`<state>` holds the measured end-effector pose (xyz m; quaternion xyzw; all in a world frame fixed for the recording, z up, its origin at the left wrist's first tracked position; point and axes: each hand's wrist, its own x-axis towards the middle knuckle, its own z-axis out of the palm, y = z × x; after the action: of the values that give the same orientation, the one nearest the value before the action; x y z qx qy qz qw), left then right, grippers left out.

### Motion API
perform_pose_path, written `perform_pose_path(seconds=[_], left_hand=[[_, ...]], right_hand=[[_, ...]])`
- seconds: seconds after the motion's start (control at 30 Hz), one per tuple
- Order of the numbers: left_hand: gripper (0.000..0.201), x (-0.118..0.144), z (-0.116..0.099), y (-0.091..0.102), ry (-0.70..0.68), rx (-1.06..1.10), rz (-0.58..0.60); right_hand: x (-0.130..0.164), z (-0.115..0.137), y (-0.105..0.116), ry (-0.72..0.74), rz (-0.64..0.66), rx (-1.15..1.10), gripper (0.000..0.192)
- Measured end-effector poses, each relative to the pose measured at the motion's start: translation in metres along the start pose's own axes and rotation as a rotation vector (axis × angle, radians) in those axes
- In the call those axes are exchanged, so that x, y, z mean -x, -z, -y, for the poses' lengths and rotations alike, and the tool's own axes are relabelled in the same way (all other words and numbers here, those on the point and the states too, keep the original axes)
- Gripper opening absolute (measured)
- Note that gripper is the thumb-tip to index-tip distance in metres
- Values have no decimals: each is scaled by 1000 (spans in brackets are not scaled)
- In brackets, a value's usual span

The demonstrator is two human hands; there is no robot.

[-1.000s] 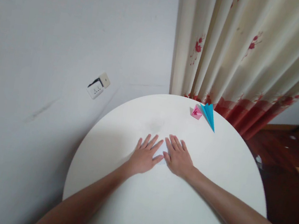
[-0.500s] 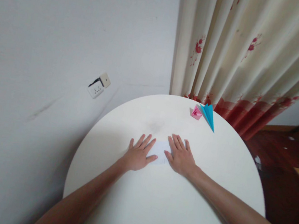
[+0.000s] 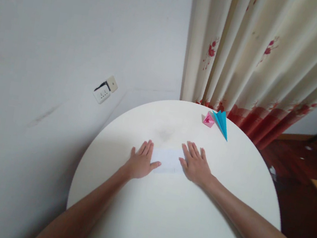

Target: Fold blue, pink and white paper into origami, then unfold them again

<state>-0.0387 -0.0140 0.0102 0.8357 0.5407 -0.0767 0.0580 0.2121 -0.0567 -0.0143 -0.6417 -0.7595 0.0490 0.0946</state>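
A pale sheet of paper [image 3: 167, 161] lies flat on the round white table [image 3: 161, 219] between my two hands. My left hand [image 3: 139, 161] rests palm down at the paper's left end, thumb stretched over it and fingers pointing away from me. At the right end, my right hand [image 3: 196, 165] lies flat with its fingers spread and its thumb and index tip by the paper's edge. How much of the paper is under each palm is hidden. Neither hand grasps anything.
Near the table's far right edge sit a folded pink paper piece [image 3: 208, 120] and a blue paper plane [image 3: 222, 124]. A wall with a socket [image 3: 102, 93] stands to the left. A patterned curtain [image 3: 244, 60] hangs behind the table. A grey smudge [image 3: 164, 133] marks the tabletop.
My hands have slid apart along the paper, the left one leftward and the right one slightly rightward. More of the paper shows between them. The folded pieces have stayed put.
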Motion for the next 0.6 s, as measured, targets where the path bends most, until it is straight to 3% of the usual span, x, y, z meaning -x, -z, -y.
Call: perform_pose_path(seconds=[0.13,0.23,0.3,0.37,0.47,0.6], left_hand=[[76,-8,-4,-1,73,12,-135],[66,-11,-9,4,-139,75,-218],[67,-9,-12,8,-316,117,-213],[73,-7,-14,9,-406,137,-177],[80,-7,-15,6,-434,142,-136],[82,-9,-13,0,-435,132,-132]], right_hand=[[-2,-2,0,-35,-20,-50,59],[-8,-7,2,-66,-56,-147,57],[-13,-13,4,-68,-90,-225,54],[-18,-22,6,-58,-125,-293,52],[-21,-32,11,-5,-148,-359,48],[-17,-33,26,171,-92,-372,48]])
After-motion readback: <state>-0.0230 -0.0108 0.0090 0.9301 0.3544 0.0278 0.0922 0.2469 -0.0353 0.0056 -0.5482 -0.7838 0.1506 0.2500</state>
